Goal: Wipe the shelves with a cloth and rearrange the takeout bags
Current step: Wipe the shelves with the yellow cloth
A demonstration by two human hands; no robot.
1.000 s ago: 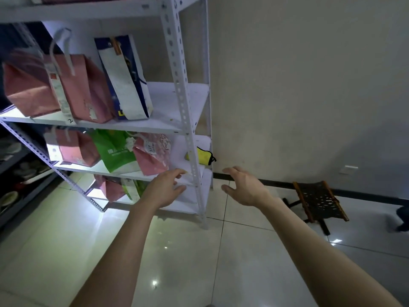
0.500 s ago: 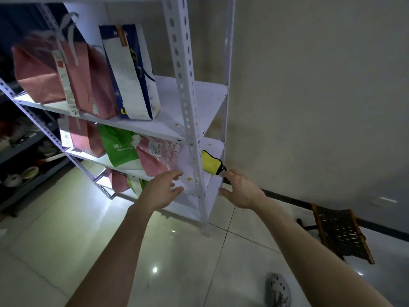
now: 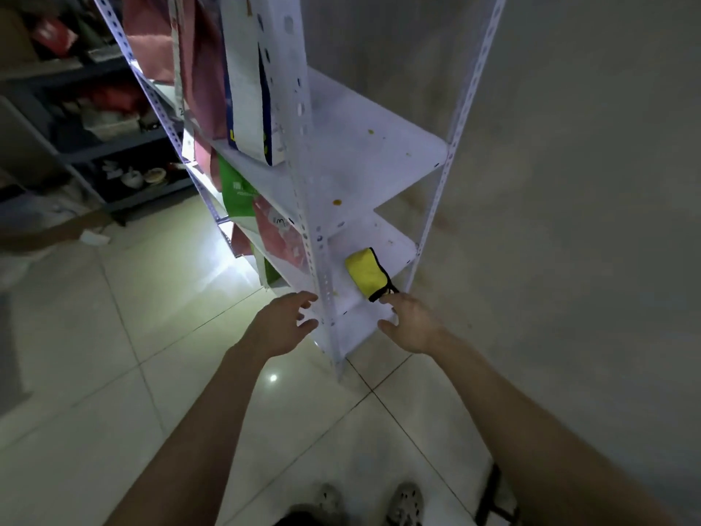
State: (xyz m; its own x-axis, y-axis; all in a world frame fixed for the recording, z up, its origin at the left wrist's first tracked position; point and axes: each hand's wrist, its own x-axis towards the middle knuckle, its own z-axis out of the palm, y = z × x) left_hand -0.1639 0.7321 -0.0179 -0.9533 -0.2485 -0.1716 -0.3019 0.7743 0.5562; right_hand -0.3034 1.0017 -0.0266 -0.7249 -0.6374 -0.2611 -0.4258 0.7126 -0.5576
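A folded yellow cloth (image 3: 366,271) with black trim lies on the lower white shelf (image 3: 394,241). My right hand (image 3: 411,326) reaches in from the shelf's right end, fingers apart, one fingertip touching the cloth's black corner. My left hand (image 3: 286,322) hovers open in front of the white front post (image 3: 322,260). The shelf above (image 3: 364,165) carries small brown spots. Takeout bags stand further left: a blue-and-white one (image 3: 248,93), pink ones (image 3: 197,62), a green one (image 3: 237,191) and a pink one (image 3: 278,233) on the lower shelf.
A beige wall (image 3: 569,184) runs right behind the rack. A dark rack (image 3: 113,146) with dishes and boxes stands at the left. Shiny floor tiles (image 3: 132,336) spread below, and my shoes (image 3: 406,503) show at the bottom edge.
I have stepped closer and now look steeply down the rack's end. My right hand has advanced to the yellow cloth and touches its corner; the left hand stays by the front post.
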